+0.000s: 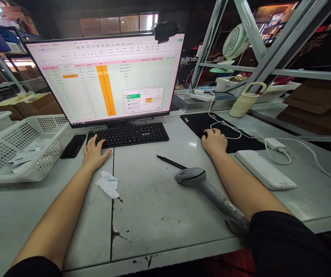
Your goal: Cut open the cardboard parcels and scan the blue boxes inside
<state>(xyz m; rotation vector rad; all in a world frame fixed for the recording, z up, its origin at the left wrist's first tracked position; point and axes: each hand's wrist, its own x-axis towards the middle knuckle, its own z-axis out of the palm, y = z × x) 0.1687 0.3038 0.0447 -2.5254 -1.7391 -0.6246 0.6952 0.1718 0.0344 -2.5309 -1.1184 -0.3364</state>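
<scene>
My left hand rests with fingers spread on the left end of a black keyboard. Over a dark computer mouse, mostly hidden under the fingers, my right hand is curled at the edge of a black mouse pad. Behind the keyboard a monitor displays a spreadsheet with an orange column and a small pop-up window. A torn piece of paper lies below my left hand. Between my forearms are a grey barcode scanner and a black pen, partly under the scanner's head.
A black phone lies beside a white plastic basket holding paper slips. To the right are a white power bank, white cables, a cream bottle and a green fan. Metal shelf posts rise at the right.
</scene>
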